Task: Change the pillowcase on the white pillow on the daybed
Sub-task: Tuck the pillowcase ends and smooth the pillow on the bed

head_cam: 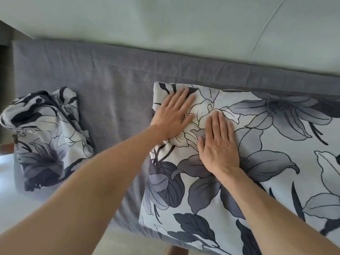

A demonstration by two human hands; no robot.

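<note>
Fingers [184,97] of the left hand [173,116] lie straight and slightly spread, flat on the floral pillow [257,162] near its far left corner; the right hand [219,146] lies flat beside it, fingers together. Both seem to be smoothing the fresh case, so the change looks nearly done. That pillow rests on the grey daybed [114,100], right of a crumpled floral pillowcase [47,137], probably the removed one. No white filling shows, and the pillow's right end is cut off.

both hands [195,129] flat on the pillow [257,172], right on the daybed [110,100]; crumpled pillowcase [47,137] well left
</note>
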